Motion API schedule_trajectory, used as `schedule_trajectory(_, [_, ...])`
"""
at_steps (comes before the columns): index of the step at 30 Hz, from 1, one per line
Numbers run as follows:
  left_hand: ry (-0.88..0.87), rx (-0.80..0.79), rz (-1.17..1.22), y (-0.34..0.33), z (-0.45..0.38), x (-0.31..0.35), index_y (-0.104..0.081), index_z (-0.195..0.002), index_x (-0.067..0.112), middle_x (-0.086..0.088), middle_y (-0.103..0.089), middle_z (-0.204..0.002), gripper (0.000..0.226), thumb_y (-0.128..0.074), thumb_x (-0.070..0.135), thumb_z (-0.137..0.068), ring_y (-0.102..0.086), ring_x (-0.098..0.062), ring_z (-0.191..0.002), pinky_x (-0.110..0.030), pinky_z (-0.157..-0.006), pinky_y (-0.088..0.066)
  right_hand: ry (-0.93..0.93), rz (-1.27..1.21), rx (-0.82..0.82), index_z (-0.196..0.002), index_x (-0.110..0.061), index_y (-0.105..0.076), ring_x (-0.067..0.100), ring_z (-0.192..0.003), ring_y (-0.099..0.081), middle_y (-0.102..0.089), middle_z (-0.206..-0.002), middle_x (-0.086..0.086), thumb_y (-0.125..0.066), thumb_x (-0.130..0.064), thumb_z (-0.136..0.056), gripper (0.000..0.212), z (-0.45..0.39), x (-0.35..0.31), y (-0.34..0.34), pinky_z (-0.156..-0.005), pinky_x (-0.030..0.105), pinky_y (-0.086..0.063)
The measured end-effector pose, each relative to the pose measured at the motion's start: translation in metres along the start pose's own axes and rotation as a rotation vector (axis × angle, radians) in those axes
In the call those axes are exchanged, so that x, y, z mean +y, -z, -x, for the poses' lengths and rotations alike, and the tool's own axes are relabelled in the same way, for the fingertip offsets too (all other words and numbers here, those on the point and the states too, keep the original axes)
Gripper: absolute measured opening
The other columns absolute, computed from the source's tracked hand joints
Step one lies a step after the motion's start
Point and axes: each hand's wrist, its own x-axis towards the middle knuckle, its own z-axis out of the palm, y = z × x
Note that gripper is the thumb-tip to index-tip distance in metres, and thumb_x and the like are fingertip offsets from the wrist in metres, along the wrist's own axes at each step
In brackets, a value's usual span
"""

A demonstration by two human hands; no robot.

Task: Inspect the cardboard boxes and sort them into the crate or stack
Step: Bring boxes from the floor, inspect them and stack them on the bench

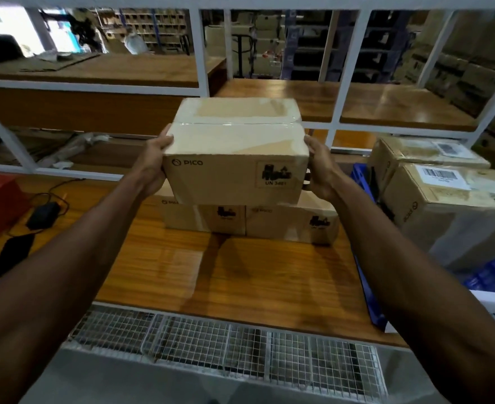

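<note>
Holding a taped cardboard box (236, 158) at center frame, left hand (152, 164) and right hand (320, 170) fingers clamped on opposite ends, lifting it above two boxes (249, 220) on the table (240, 275), likely for inspecting.

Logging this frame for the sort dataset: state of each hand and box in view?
Held box: taped shut, upright, lifted above two boxes.
Left hand: grip on box's left end.
Right hand: grip on box's right end.
Two boxes on table: closed, side by side, touching.
Labelled boxes: closed, at right by blue crate.
Black adapter: lying on table, cable attached.
</note>
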Motion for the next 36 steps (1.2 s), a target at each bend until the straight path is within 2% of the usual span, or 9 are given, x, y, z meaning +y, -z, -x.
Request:
schedule_trajectory(7, [0.125, -0.013, 0.006, -0.041, -0.059, -0.014, -0.045, -0.153, 0.039, 0.003, -0.065, -0.137, 0.048, -0.030, 0.033, -0.108, -0.057, -0.029, -0.120, -0.036, -0.083, -0.049, -0.019, 0.015, 0.116, -0.113, -0.020, -0.072, 0.031, -0.109, -0.064, -0.075, -0.111, 0.008, -0.040, -0.053, -0.098, 0.048, -0.036, -0.020, 0.037, -0.092, 0.045, -0.050])
schedule_trajectory(10, [0.144, -0.007, 0.037, -0.066, -0.077, -0.017, -0.044, -0.154, 0.035, 0.000, -0.067, -0.132, 0.048, -0.030, 0.029, -0.109, -0.059, -0.026, -0.114, -0.036, -0.085, -0.049, -0.040, 0.008, 0.137, -0.114, -0.020, -0.072, 0.033, -0.115, -0.064, -0.075, -0.118, 0.011, -0.043, -0.054, -0.095, 0.048, -0.049, -0.023, 0.058, -0.100, 0.048, -0.052])
schedule_trajectory(13, [0.160, -0.014, 0.055, -0.090, -0.089, -0.022, -0.044, -0.155, 0.030, -0.004, -0.070, -0.125, 0.047, -0.030, 0.028, -0.110, -0.064, -0.022, -0.101, -0.035, -0.081, -0.051, -0.062, -0.020, 0.152, -0.116, -0.018, -0.069, 0.032, -0.114, -0.065, -0.074, -0.119, 0.014, -0.042, -0.054, -0.097, 0.048, -0.058, -0.018, 0.079, -0.094, 0.046, -0.054])
schedule_trajectory(17, [0.174, -0.020, 0.084, -0.112, -0.096, -0.033, -0.053, -0.146, 0.023, -0.007, -0.073, -0.109, 0.041, -0.033, 0.025, -0.109, -0.066, -0.022, -0.090, -0.034, -0.075, -0.054, -0.087, -0.063, 0.146, -0.107, -0.020, -0.068, 0.025, -0.095, -0.070, -0.077, -0.102, 0.010, -0.037, -0.052, -0.101, 0.045, -0.071, -0.009, 0.108, -0.088, 0.042, -0.055])
schedule_trajectory(19, [0.202, -0.008, 0.100, -0.117, -0.100, -0.037, -0.059, -0.137, 0.012, -0.009, -0.075, -0.104, 0.039, -0.035, 0.025, -0.109, -0.070, -0.023, -0.089, -0.033, -0.071, -0.057, -0.107, -0.065, 0.149, -0.101, -0.020, -0.067, 0.018, -0.075, -0.067, -0.074, -0.083, 0.004, -0.037, -0.050, -0.103, 0.043, -0.076, -0.003, 0.117, -0.073, 0.035, -0.055])
schedule_trajectory(23, [0.220, -0.025, 0.100, -0.121, -0.102, -0.049, -0.062, -0.129, 0.017, -0.008, -0.076, -0.110, 0.035, -0.034, 0.027, -0.110, -0.071, -0.022, -0.096, -0.034, -0.075, -0.056, -0.101, -0.014, 0.164, -0.121, -0.013, -0.066, 0.027, -0.094, -0.068, -0.074, -0.098, 0.009, -0.042, -0.064, -0.098, 0.061, -0.084, 0.012, 0.124, -0.088, 0.045, -0.055])
schedule_trajectory(26, [0.235, -0.048, 0.082, -0.125, -0.102, -0.063, -0.058, -0.139, 0.015, -0.009, -0.073, -0.117, 0.039, -0.036, 0.030, -0.110, -0.067, -0.022, -0.103, -0.039, -0.089, -0.054, -0.132, -0.034, 0.176, -0.134, -0.022, -0.062, 0.035, -0.115, -0.068, -0.074, -0.122, 0.017, -0.046, -0.072, -0.093, 0.067, -0.086, 0.026, 0.129, -0.100, 0.055, -0.053])
schedule_trajectory(30, [0.249, -0.060, 0.074, -0.137, -0.096, -0.072, -0.059, -0.135, 0.014, -0.006, -0.072, -0.106, 0.036, -0.038, 0.028, -0.110, -0.065, -0.019, -0.092, -0.034, -0.078, -0.051, -0.138, -0.039, 0.195, -0.135, -0.026, -0.060, 0.036, -0.117, -0.069, -0.074, -0.123, 0.016, -0.047, -0.063, -0.099, 0.053, -0.083, 0.040, 0.139, -0.102, 0.056, -0.053])
schedule_trajectory(36, [0.250, -0.069, 0.100, -0.149, -0.101, -0.071, -0.063, -0.105, 0.027, -0.006, -0.072, -0.103, 0.029, -0.035, 0.024, -0.111, -0.064, -0.020, -0.093, -0.038, -0.092, -0.048, -0.114, -0.035, 0.222, -0.135, -0.028, -0.062, 0.033, -0.116, -0.071, -0.076, -0.121, 0.013, -0.051, -0.062, -0.096, 0.053, -0.089, 0.042, 0.148, -0.102, 0.055, -0.052])
